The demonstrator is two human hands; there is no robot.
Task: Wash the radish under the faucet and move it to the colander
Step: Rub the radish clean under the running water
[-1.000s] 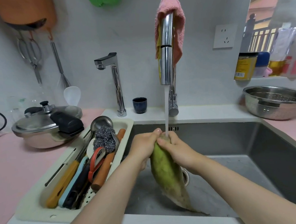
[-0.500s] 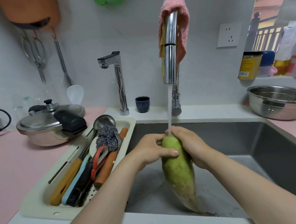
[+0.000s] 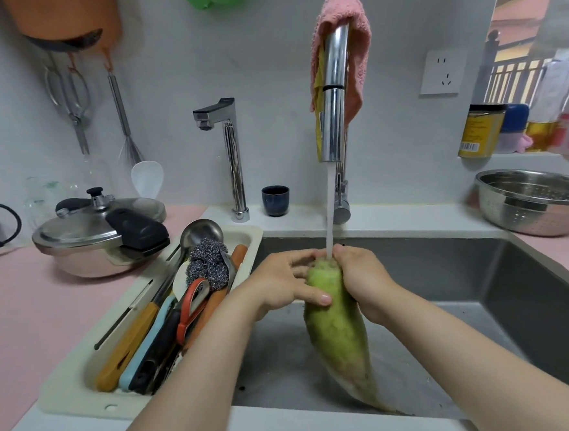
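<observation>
A long green radish (image 3: 340,329) hangs nearly upright over the steel sink (image 3: 504,301), thick end up, pale tip near the front edge. Water runs from the tall chrome faucet (image 3: 334,100) onto its top. My left hand (image 3: 281,284) grips the upper left side, thumb across the front. My right hand (image 3: 365,277) wraps the upper right side and the back. The steel colander (image 3: 534,203) stands on the pink counter at the right, apart from both hands.
A cream utensil tray (image 3: 76,384) with knives, scrubber and ladle borders the sink's left. A pressure cooker (image 3: 99,235) sits far left. A second tap (image 3: 228,158) and a dark cup (image 3: 276,200) stand on the back ledge. Jars line the right shelf.
The radish has turned and tilted between my hands under the stream; its tip swung slightly right. My left thumb has slid over the front of the radish.
</observation>
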